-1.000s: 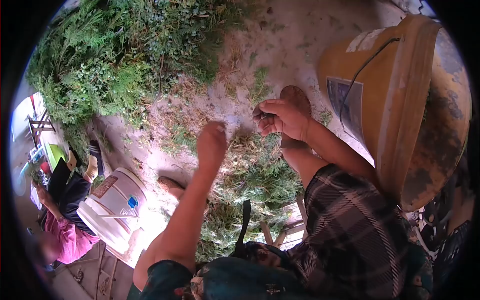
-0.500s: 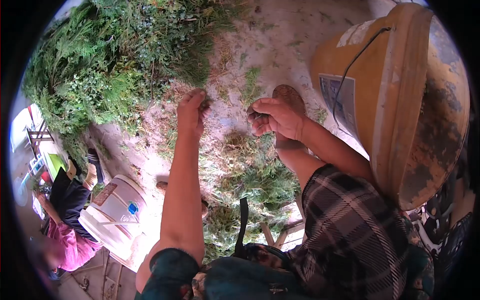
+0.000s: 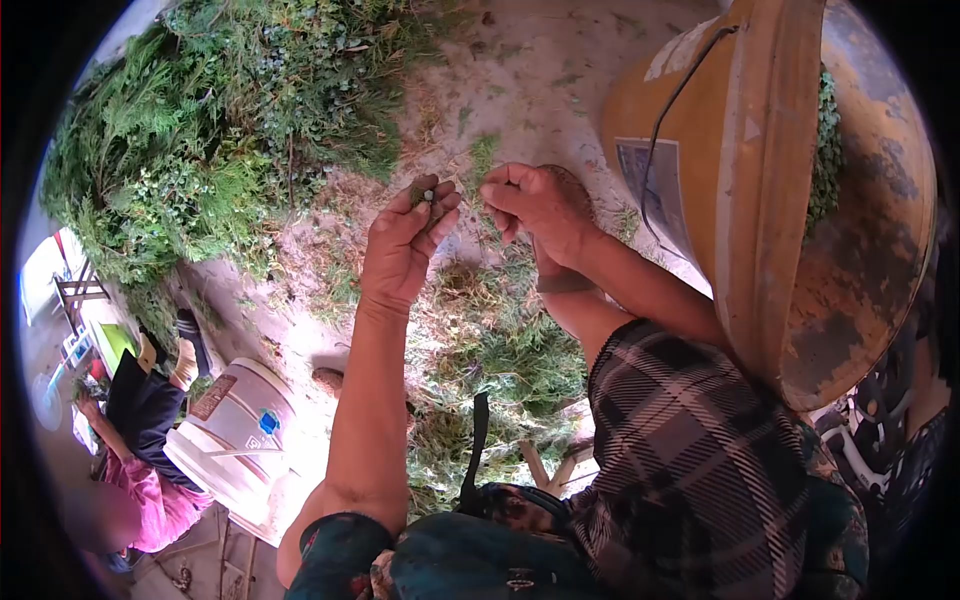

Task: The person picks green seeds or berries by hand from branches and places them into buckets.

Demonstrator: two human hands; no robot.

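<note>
My left hand (image 3: 402, 245) is turned palm up with its fingers curled. It holds a small green sprig (image 3: 425, 194) with a pale berry-like bit between thumb and fingers. Close by on the right, my right hand (image 3: 540, 208) has thumb and fingertips pinched together; whatever may be in them is hidden. The two hands are apart, above a floor strewn with clippings. Past my left hand lies a big heap of leafy green branches (image 3: 250, 130). Below both hands, more cut greenery (image 3: 530, 365) is spread on the floor.
On the right a large yellow bucket (image 3: 690, 110) leans tilted, with greenery inside its mouth. A white bucket (image 3: 235, 405) stands at the lower left, near a seated person in a pink top (image 3: 165, 505). My plaid-covered knee (image 3: 690, 420) is at the lower right.
My left hand has turned palm up and moved right, showing the green sprig. My right hand has risen slightly and its fingers have come together. Greenery now shows in the yellow bucket's mouth.
</note>
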